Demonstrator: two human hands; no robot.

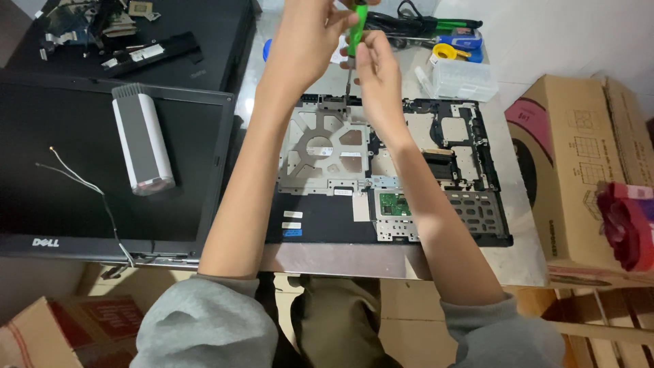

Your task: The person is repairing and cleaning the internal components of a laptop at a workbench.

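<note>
A stripped laptop base lies on the table with its grey metal frame and circuit parts exposed. A green-handled screwdriver stands nearly upright with its tip at the back edge of the base. My left hand grips the top of the handle. Lower down, my right hand is closed around the handle and shaft. Both forearms reach out from grey sleeves over the front of the base.
A detached laptop screen panel lies at left with a white-and-grey cylindrical device and loose wires on it. Another black laptop sits behind. A clear plastic box and tools are at the back. Cardboard boxes stand at right.
</note>
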